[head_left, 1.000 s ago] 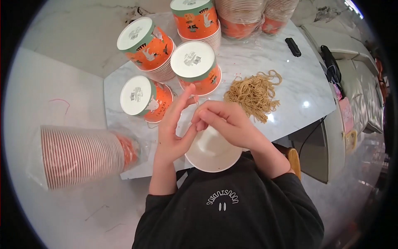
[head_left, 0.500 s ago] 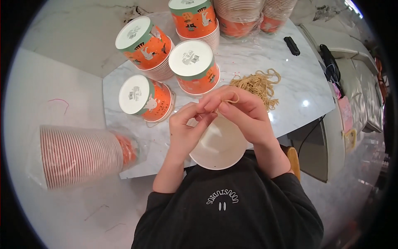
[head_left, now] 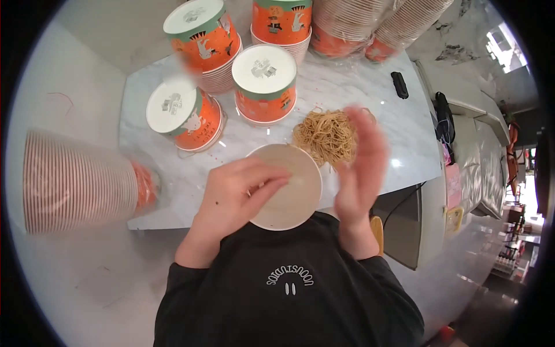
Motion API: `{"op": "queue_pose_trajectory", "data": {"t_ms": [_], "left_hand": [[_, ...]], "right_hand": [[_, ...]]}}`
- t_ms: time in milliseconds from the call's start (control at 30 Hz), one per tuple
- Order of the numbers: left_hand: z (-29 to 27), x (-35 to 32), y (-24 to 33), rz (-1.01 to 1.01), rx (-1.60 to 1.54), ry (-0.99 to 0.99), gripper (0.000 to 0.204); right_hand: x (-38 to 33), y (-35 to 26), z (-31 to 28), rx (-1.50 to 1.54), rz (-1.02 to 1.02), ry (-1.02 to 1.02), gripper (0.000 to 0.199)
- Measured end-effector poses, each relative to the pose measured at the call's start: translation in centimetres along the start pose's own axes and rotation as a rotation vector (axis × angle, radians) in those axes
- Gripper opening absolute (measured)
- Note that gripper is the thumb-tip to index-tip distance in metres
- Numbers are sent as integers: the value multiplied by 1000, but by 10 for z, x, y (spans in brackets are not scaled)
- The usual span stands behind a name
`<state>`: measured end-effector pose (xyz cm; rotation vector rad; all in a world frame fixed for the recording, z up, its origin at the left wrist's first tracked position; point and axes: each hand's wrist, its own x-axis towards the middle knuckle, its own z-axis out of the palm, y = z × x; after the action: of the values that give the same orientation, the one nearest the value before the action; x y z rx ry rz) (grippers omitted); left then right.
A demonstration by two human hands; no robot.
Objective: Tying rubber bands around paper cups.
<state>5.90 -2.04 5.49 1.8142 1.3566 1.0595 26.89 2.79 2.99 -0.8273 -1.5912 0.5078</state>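
Observation:
Directly in front of me, at the table's near edge, a paper bucket shows its pale inside, mouth toward me. My left hand reaches over its left side, thumb and fingers pinched together above the opening. Whatever sits between those fingertips is too small to make out. Blurred by motion, my right hand is raised right of the bucket, thumb apart from the stretched fingers, with nothing visible in it. Just beside it lies a heap of tan, cord-like strands, partly covered by that hand.
Upside-down orange and green paper buckets stand across the marble-look table, some in stacks. Wrapped bucket stacks rise at the back. Another wrapped stack is at the left. A small black object lies on the right.
My hands were together, fingering a tan strand above the bucket; now they are apart. The right hand has moved right and opened beside the heap. The head view has shifted.

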Motion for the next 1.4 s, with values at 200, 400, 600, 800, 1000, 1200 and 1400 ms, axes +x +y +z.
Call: {"op": "queue_pose_trajectory", "data": {"t_ms": [200, 400, 600, 800, 1000, 1200, 1400], "left_hand": [[-5, -18, 16, 6, 51, -107, 7], [-10, -41, 10, -139, -65, -277, 13], [-4, -55, 10, -102, -164, -326, 18], [1, -56, 4, -40, -187, -360, 17], [17, -48, -7, 403, 93, -83, 20], [9, -62, -28, 104, 290, -496, 33], [-10, -53, -13, -207, -73, -136, 27]], "right_hand": [[-35, -38, 9, 211, 323, -537, 33], [-46, -44, -13, 60, 268, -633, 31], [-52, -48, -26, 105, 185, -686, 22], [-53, -51, -30, 92, 157, -628, 22], [-56, -51, -22, 29, 287, -319, 20], [-51, -43, -31, 35, 71, -39, 17], [-37, -55, -34, 1, -365, -201, 36]]}}
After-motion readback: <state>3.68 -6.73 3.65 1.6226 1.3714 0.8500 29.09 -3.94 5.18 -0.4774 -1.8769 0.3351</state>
